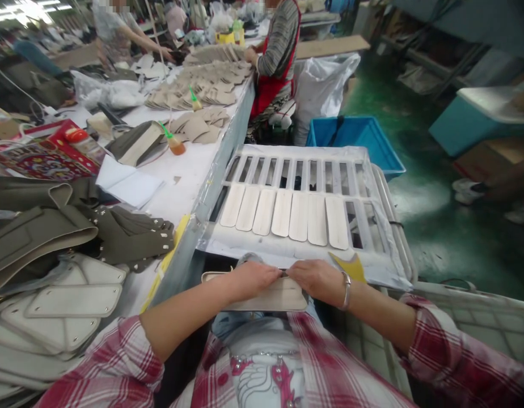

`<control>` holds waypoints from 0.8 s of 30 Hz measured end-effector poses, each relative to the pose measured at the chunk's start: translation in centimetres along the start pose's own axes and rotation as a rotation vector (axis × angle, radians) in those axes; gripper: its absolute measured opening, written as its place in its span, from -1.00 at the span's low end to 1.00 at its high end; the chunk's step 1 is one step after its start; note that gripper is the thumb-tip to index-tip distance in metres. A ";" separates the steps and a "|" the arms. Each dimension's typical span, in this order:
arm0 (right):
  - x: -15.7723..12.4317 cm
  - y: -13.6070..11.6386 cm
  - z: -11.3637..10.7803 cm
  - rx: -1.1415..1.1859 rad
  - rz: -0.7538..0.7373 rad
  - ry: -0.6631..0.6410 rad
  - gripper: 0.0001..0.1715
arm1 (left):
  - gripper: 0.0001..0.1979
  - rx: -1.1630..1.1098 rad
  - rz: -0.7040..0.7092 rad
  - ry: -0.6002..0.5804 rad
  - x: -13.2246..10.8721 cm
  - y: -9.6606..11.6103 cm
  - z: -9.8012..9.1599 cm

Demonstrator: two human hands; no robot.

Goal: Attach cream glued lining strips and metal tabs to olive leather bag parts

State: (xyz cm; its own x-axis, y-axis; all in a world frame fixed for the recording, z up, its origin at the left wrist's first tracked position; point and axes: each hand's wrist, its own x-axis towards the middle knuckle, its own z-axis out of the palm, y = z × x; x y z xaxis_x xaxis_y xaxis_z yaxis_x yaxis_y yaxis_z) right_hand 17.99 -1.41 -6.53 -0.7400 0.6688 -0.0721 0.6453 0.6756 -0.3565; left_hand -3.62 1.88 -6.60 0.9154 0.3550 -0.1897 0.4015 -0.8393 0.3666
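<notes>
A cream, leather-like bag piece (266,299) with rounded corners and a dark edge rests across my lap. My left hand (253,279) lies over its upper side, fingers curled onto the top edge. Close by, my right hand (315,277) pinches the same edge near the piece's right end. Between the fingertips is a small dark spot that I cannot make out. Just beyond my hands stands a white slatted rack (262,238), and a row of several cream rounded strips (298,215) lies on it.
On the left table are stacked cream panels (75,300), dark olive pieces (130,238), a glue bottle (174,143) and a red box (53,150). A blue bin (355,136) stands behind the rack. A co-worker in a red apron (274,68) sits at the table's far side.
</notes>
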 end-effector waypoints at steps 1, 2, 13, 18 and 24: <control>0.0 -0.1 -0.2 -0.015 0.012 -0.023 -0.67 | -0.64 0.040 0.027 0.005 0.0 0.1 0.2; 0.1 -0.1 -0.5 -0.014 0.030 -0.042 -0.66 | -0.63 0.072 0.046 0.006 -0.1 0.2 0.4; 4.1 2.7 -1.8 0.496 0.261 -0.338 -0.65 | -0.54 0.146 0.073 -0.038 -1.8 -0.5 -0.1; 5.2 3.3 -1.2 0.678 0.284 -0.429 -0.54 | -0.53 0.089 0.067 -0.104 -3.5 -1.9 -0.9; 6.8 2.9 0.2 0.767 0.133 -0.481 -0.45 | -0.57 0.087 0.044 -0.090 -4.1 -1.9 -0.6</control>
State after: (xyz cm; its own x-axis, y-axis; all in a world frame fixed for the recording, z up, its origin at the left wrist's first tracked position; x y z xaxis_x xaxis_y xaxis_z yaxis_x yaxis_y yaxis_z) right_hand 14.77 5.01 -8.26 -0.7786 0.4087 -0.4763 0.5553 0.0951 -0.8262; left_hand -8.13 2.29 -6.00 0.9241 0.2822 -0.2577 0.3537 -0.8870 0.2968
